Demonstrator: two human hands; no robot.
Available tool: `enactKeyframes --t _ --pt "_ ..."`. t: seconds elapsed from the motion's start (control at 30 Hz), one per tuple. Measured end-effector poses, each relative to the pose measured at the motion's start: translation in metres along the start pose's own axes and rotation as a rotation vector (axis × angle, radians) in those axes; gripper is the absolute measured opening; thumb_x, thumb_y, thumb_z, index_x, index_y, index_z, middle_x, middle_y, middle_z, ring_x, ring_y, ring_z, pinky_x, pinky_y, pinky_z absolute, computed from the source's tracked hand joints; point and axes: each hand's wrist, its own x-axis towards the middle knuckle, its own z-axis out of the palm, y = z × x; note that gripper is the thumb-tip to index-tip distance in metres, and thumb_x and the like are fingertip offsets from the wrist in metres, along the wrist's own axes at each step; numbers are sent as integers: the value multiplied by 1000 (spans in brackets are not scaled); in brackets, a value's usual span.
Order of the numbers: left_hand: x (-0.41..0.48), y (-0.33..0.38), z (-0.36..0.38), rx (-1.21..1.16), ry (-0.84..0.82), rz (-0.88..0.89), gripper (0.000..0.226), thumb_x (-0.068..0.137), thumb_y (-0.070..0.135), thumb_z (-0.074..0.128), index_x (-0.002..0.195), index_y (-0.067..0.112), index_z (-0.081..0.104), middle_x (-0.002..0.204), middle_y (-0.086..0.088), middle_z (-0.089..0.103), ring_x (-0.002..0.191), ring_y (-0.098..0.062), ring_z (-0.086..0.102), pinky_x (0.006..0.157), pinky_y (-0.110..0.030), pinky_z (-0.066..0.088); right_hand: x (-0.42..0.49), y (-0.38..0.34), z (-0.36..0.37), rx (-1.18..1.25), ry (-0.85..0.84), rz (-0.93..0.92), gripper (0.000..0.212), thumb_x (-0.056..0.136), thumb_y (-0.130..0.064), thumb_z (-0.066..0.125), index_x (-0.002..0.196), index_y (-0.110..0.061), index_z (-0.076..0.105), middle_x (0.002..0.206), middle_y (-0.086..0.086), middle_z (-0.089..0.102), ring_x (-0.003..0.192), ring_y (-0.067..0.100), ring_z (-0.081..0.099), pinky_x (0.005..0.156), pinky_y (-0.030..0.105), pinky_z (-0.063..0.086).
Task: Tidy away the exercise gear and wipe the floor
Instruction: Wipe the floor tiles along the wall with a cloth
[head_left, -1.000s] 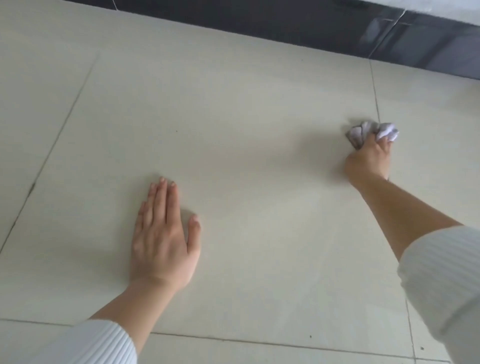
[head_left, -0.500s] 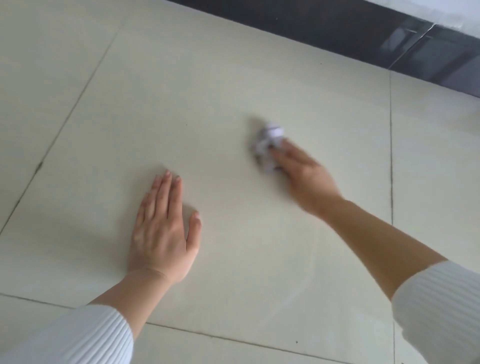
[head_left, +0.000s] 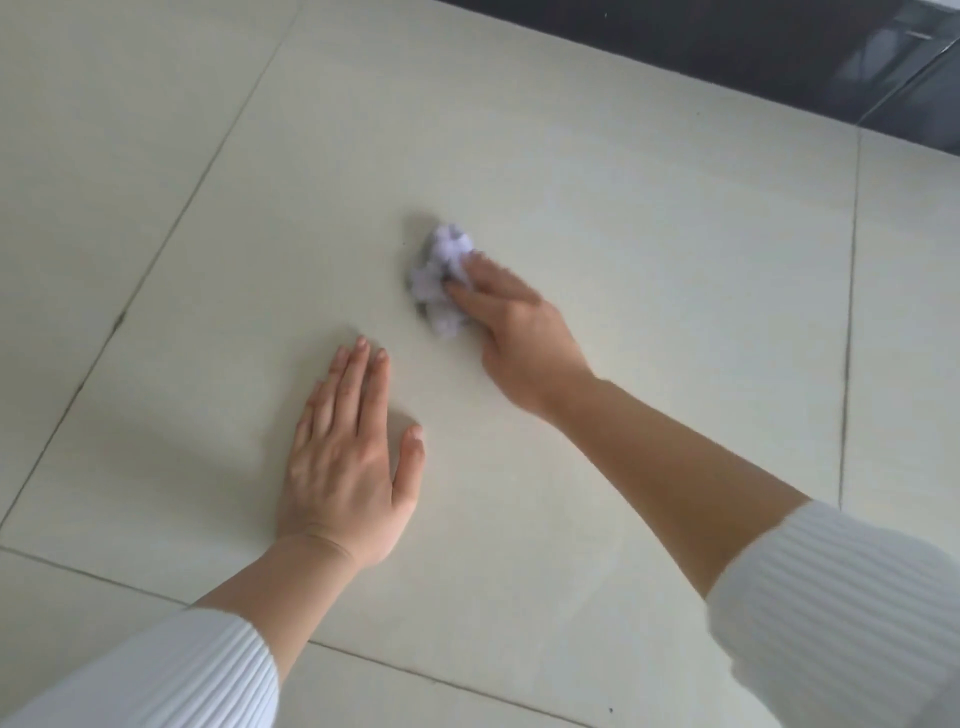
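A crumpled white tissue wad (head_left: 442, 275) lies on the cream tiled floor (head_left: 649, 270) near the middle of the view. My right hand (head_left: 511, 332) holds the wad from the right and presses it onto the tile, its fingers blurred by motion. My left hand (head_left: 345, 462) lies flat on the floor just below and left of the wad, fingers straight and together, thumb spread out. Both forearms come out of white ribbed sleeves.
A dark glossy skirting or cabinet base (head_left: 779, 57) runs along the top right edge. Grout lines (head_left: 847, 364) cross the floor on the left, right and bottom. No exercise gear is in view.
My right hand has swept the tissue wad from the far right across the tile to the left, close to my left hand. The left hand has stayed planted flat.
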Motion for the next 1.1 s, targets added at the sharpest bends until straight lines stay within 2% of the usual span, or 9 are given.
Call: enactKeyframes --t 0.1,0.13,0.2,0.3,0.5,0.6,0.83,1.0,1.1 --pt "0 0 -2 -9 -3 -1 69 91 41 28 149 3 25 157 -13 21 146 -25 19 117 -40 20 -33 18 -28 -51 -201 -202 61 72 9 39 126 -10 63 140 11 51 132 26 46 111 29 32" --pt "1 0 -2 -8 0 -2 69 91 41 28 149 3 26 157 -13 21 146 -24 20 117 -40 20 -33 33 -41 -77 -195 -139 64 73 12 40 129 -11 60 143 10 48 134 26 42 111 27 29" --pt "0 -1 -1 -4 2 -2 68 91 41 29 148 3 27 157 -13 22 146 -23 19 117 -40 20 -17 65 -61 -150 -49 163 69 78 14 40 140 -16 49 151 7 37 142 26 29 115 28 20" --pt "0 -1 -1 -13 7 4 68 91 40 30 148 4 29 157 -13 24 146 -22 19 116 -39 19 30 73 -60 -230 109 501 69 83 6 37 147 -21 36 156 4 26 144 29 17 116 38 18" --pt "-1 -1 1 -34 23 3 70 89 42 29 149 6 27 157 -11 22 146 -22 20 116 -36 17 62 4 5 31 29 159 43 91 -3 47 128 -20 62 141 3 51 131 25 44 106 24 32" --pt "2 0 3 -52 29 10 70 89 43 25 148 5 26 158 -11 21 146 -23 18 117 -36 14 34 -15 8 54 -59 72 60 80 11 39 126 -20 63 143 -2 49 133 22 42 108 23 31" --pt "-1 -5 -4 -404 63 23 62 94 27 15 150 1 16 159 -11 14 147 -19 9 120 -29 6 -62 -74 26 96 4 213 65 81 15 36 128 -22 61 144 -8 47 136 17 38 111 28 31" --pt "-21 -43 -18 -562 -60 227 58 102 30 26 151 6 6 161 -7 3 147 -13 -3 111 -12 -6 -146 -122 52 118 1 142 72 74 18 34 125 -22 64 141 -11 50 132 19 43 110 32 35" --pt "-43 -106 -19 -287 0 308 69 96 41 19 149 -3 15 158 -18 13 147 -25 8 118 -31 3 -196 -147 63 57 -50 32 71 69 17 39 127 -17 63 145 -6 46 135 15 40 110 32 34"
